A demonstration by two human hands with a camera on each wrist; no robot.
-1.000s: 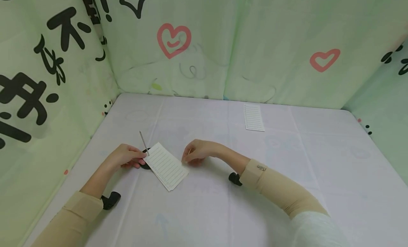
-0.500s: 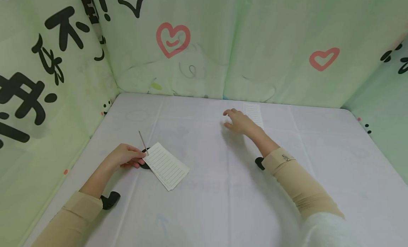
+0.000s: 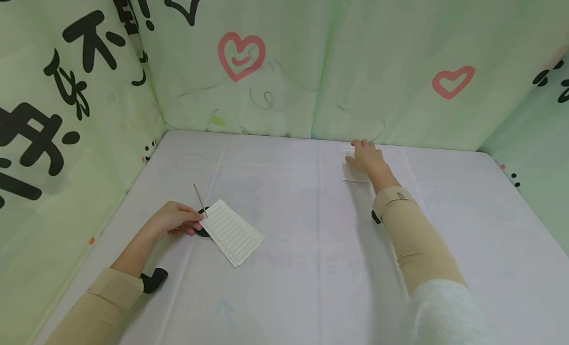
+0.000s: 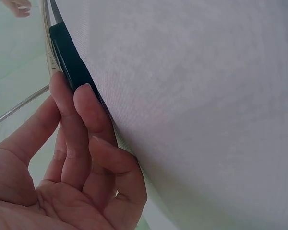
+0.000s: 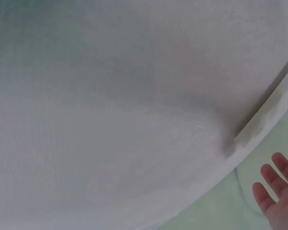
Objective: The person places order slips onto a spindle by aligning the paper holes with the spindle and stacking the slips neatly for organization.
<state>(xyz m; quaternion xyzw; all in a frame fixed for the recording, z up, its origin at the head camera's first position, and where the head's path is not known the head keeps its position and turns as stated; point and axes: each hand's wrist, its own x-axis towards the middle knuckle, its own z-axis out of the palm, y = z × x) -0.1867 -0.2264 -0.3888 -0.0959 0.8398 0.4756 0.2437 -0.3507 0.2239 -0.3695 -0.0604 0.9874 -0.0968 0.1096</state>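
In the head view, my left hand [image 3: 178, 217] pinches the upper left corner of a small stack of lined paper slips [image 3: 233, 234]. A thin metal spike [image 3: 200, 199] slants up at that corner, with a round black base [image 3: 203, 231] partly hidden beneath. The left wrist view shows the fingertips against the dark base [image 4: 69, 60] and the slips' edge [image 4: 50, 57]. At the table's far side, my right hand [image 3: 368, 157] reaches over another lined slip [image 3: 354, 174], covering part of it. In the right wrist view its fingers [image 5: 273, 179] are spread, beyond a raised slip edge [image 5: 264, 115].
A white cloth covers the table [image 3: 275, 295]. Its far edge meets a pale green curtain [image 3: 284, 88] printed with hearts, and a similar curtain [image 3: 26, 226] with black characters stands on the left.
My right hand has gone from beside the slip stack up and right to the far slip, its fingers spreading. The left hand, stack and spike stay put.
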